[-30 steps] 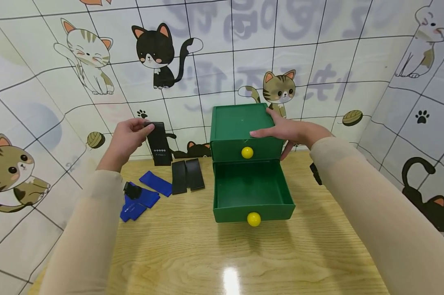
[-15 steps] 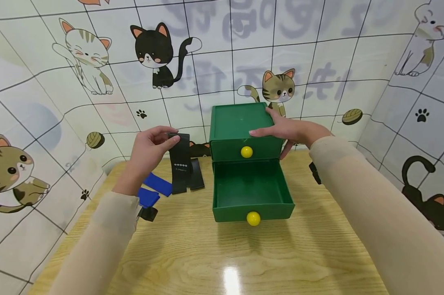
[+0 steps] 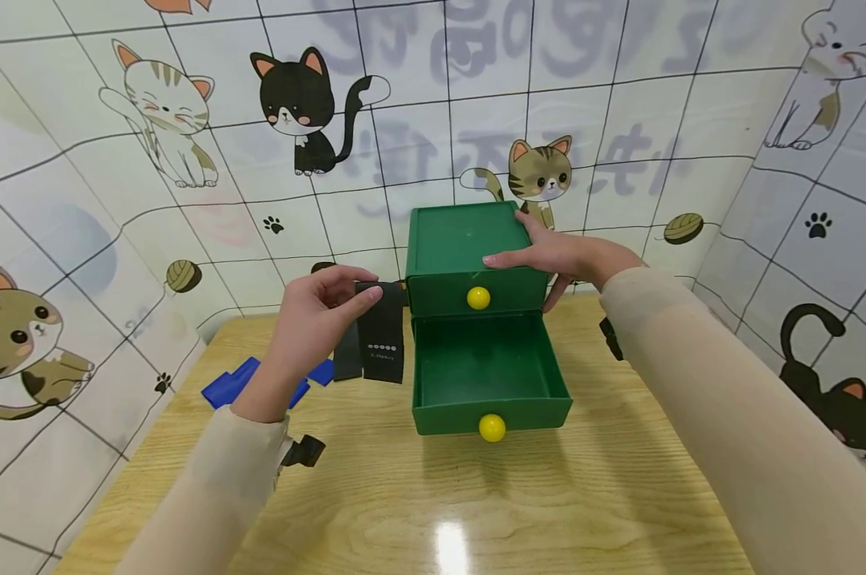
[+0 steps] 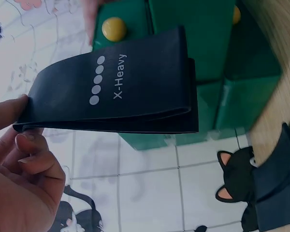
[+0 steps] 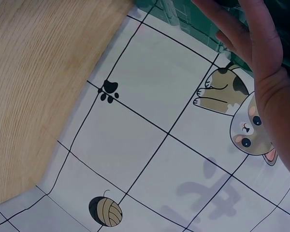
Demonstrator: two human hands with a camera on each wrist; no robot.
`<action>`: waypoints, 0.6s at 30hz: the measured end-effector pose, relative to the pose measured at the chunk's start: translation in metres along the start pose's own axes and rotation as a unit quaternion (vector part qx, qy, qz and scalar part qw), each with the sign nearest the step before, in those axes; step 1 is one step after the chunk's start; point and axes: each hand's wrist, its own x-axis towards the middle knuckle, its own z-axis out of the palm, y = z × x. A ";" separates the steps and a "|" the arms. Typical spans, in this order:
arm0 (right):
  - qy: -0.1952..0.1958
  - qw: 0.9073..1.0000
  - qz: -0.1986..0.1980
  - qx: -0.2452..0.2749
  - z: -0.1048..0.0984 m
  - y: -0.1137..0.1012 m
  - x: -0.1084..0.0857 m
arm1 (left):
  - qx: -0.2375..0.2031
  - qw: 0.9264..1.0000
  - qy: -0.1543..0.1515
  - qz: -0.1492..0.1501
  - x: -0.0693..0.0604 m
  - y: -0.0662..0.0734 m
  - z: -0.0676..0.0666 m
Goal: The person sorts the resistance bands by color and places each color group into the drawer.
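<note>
My left hand (image 3: 314, 331) pinches the top end of a folded black resistance band (image 3: 384, 343) between thumb and fingers. It hangs just left of the green drawer box (image 3: 462, 239). In the left wrist view, "X-Heavy" and a row of dots are printed on the band (image 4: 145, 77). My right hand (image 3: 562, 254) rests on the box's right edge, fingers spread over the top and side; the right wrist view catches part of that hand (image 5: 266, 53). The lower drawer (image 3: 443, 421) is pulled out, its floor bare.
Behind the held band lies another black band (image 3: 347, 357), partly covered. Blue bands (image 3: 224, 389) lie on the wooden table (image 3: 361, 495), partly hidden by my left forearm. A cat-print sheet (image 3: 375, 176) stands close behind the box.
My left hand has carried the black band rightward and down, from beside the back wall to next to the box. My right hand stays on the box.
</note>
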 end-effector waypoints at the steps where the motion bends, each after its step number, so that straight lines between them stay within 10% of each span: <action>1: 0.001 1.000 0.000 0.001 0.000 0.000 0.000 | -0.001 1.000 0.002 0.003 -0.002 0.002 0.000; 18: -0.004 1.000 0.002 0.002 0.001 0.000 0.001 | -0.046 0.998 0.048 0.022 -0.032 0.045 -0.001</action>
